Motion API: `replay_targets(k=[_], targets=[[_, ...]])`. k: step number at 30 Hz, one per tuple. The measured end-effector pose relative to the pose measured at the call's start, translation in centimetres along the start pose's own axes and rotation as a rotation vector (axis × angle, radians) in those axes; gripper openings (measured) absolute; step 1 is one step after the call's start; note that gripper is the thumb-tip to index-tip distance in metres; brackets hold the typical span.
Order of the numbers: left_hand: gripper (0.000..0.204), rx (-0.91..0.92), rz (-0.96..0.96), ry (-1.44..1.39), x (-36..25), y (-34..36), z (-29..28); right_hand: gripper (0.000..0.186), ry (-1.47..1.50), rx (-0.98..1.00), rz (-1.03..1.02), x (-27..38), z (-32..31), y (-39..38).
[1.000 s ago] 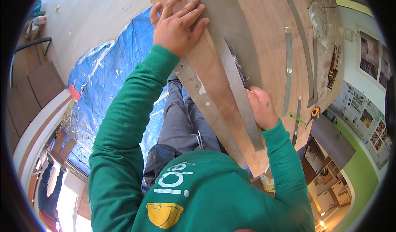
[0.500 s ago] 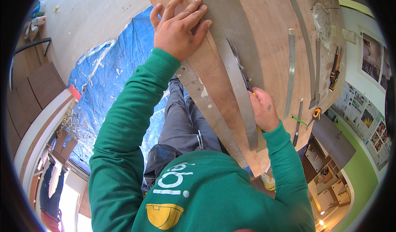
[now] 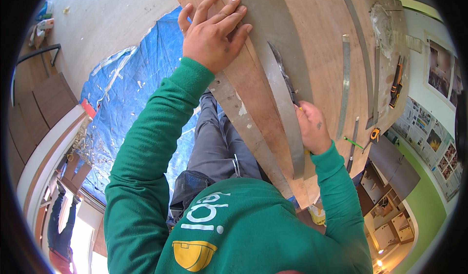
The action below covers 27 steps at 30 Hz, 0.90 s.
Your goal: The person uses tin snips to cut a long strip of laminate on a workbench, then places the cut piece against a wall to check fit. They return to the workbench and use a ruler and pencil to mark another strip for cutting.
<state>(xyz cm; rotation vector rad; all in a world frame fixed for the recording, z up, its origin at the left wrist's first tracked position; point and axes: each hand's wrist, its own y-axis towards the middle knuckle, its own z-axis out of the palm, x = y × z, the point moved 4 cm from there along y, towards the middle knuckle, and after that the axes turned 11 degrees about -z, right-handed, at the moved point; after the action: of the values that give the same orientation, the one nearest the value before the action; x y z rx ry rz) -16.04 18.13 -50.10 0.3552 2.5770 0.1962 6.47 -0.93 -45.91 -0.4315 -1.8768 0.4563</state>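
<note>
My right hand [image 3: 314, 128] is wrapped round a pair of snips [image 3: 282, 71] with dark blades. Only a little yellow of the handle shows past the fingers. The blades lie along the line where a narrow curved strip [image 3: 286, 113] parts from a flat grey sheet [image 3: 275, 18]; the strip bows up on the blades' left side. At the sheet's far left edge, my left hand [image 3: 214, 32] lies with its fingers spread, partly on the sheet and partly on the wooden board [image 3: 324, 15].
On the board's right lie a metal ruler [image 3: 344, 74], long dark strips [image 3: 358, 25], a utility knife [image 3: 396, 86], a tape measure [image 3: 374, 135] and a green-tipped tool [image 3: 352, 142]. A putty-stained strip [image 3: 239, 108] runs along the near left edge. Blue sheeting [image 3: 139, 79] covers the floor.
The snips and my right hand have shifted very slightly, the blade tips a little farther from me. The near end of the strip has moved slightly left. My left hand has barely moved.
</note>
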Motion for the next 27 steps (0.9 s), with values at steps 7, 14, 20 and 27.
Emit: replay_targets(k=[7, 14, 20, 27], targets=[[0.038, -0.006, 0.001, 0.002, 0.0, 0.0, 0.0, 0.034, -0.036, 0.041, -0.054, 0.6, -0.1, 1.0], [0.037, -0.020, 0.004, -0.017, 0.0, 0.0, 0.0, 0.034, -0.042, 0.015, -0.027, 1.0, -0.1, 1.1], [0.037, -0.028, 0.008, -0.008, 0.0, 0.0, -0.1, 0.034, 0.017, 0.018, 0.014, 0.5, 0.0, 1.2], [0.036, -0.027, 0.005, -0.025, 0.0, -0.1, -0.2, 0.033, 0.073, 0.003, 0.036, 0.8, 0.3, 1.4]])
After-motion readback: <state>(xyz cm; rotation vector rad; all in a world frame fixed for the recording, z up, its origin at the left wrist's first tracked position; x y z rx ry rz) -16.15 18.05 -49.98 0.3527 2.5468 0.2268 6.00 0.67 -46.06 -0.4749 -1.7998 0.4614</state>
